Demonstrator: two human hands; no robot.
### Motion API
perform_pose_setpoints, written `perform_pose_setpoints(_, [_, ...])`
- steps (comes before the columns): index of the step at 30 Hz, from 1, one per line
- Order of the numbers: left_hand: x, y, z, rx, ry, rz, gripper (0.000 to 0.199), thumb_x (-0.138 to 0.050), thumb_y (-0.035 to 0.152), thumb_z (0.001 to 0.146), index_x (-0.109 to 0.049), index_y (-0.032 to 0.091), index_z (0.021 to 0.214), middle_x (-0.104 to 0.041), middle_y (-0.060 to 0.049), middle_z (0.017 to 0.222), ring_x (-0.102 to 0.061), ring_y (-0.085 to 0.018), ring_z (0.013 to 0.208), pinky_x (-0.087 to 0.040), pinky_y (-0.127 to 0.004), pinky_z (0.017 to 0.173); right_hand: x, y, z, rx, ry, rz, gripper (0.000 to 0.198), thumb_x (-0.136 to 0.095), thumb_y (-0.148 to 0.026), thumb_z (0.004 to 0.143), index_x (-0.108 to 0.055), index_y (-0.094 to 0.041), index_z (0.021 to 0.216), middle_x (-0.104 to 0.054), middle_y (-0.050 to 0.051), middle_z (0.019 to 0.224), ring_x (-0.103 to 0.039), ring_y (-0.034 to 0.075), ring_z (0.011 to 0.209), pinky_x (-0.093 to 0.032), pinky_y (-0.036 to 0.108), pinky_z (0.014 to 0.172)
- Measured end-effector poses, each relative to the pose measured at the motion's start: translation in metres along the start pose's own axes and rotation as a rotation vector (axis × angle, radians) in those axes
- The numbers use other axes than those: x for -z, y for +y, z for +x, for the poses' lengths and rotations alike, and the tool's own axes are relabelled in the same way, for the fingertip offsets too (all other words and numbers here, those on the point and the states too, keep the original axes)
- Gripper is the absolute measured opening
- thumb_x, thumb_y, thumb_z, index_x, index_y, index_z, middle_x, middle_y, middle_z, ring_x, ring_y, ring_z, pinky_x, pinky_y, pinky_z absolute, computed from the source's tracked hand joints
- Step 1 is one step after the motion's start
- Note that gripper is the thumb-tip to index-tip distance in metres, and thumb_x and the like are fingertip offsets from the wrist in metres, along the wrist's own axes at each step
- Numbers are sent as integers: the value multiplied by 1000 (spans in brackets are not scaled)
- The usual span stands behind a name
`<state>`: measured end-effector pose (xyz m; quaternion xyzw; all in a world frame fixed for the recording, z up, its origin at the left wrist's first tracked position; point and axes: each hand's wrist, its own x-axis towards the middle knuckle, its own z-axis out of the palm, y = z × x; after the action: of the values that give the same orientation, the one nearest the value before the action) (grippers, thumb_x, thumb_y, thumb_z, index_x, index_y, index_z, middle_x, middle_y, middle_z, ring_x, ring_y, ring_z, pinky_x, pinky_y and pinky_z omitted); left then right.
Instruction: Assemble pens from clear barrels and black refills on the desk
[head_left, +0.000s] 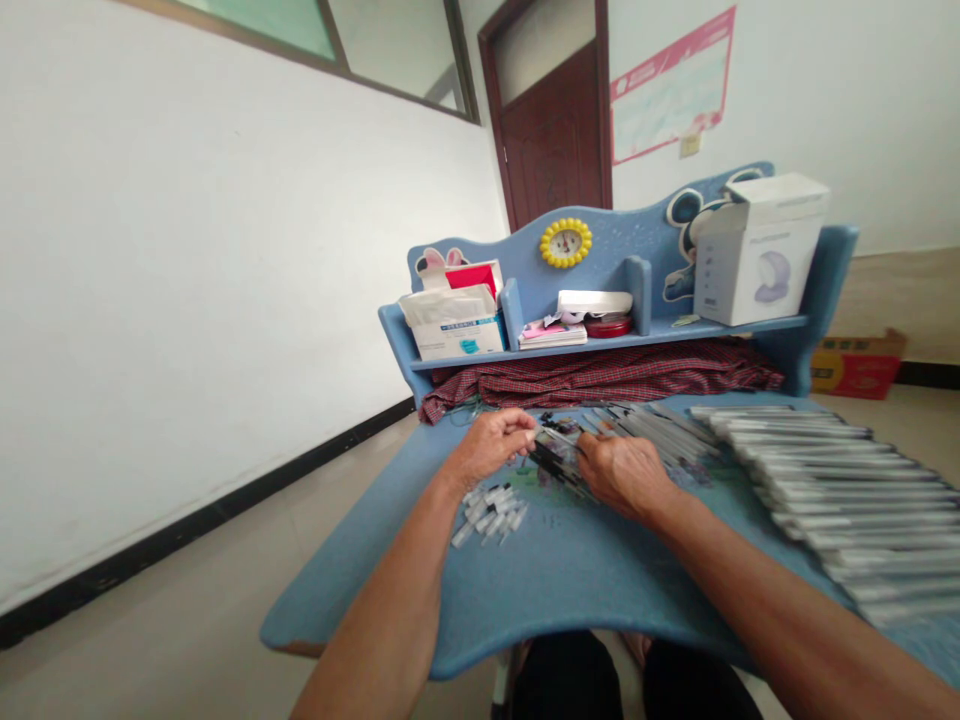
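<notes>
My left hand [491, 441] and my right hand [621, 470] meet over the middle of a blue desk [547, 580]. Between them they hold a small bundle of thin dark pen-like sticks [556, 455]; the left fingers pinch its left end, the right hand covers its right part. Several small clear caps [491, 512] lie loose on the desk under my left wrist. More grey sticks [652, 425] lie spread just behind my right hand.
A long row of clear packaged sticks [832, 480] fills the desk's right side. A checked red cloth [600, 378] lies under the shelf, which carries a white box [754, 255], tissue packs [454, 325], booklets and a yellow clock [565, 243]. White wall left, brown door behind.
</notes>
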<state>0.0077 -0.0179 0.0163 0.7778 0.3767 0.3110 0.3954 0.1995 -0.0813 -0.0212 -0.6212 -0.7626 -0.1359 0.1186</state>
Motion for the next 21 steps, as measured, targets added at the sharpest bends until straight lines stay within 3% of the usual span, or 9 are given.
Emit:
perform_pose_setpoints(12, [1,0,0,-41,94,152,25,-57,32,72,-69,14,84,-62,-1,68,-51,-11,58,-39,-22,55,-4,2,-1,28,-29,1,32,-28,-23,90,-59,-16,90,-69,12,74,-65,21,64,-33,24,52])
perform_pose_setpoints(21, [-1,1,-1,71,105,17,27,-58,39,71,-61,13,67,-54,1,54,-45,-7,47,-34,-19,46,-2,-2,-2,68,-48,18,33,-29,-24,89,-61,-15,94,-69,14,74,-65,21,65,-35,26,53])
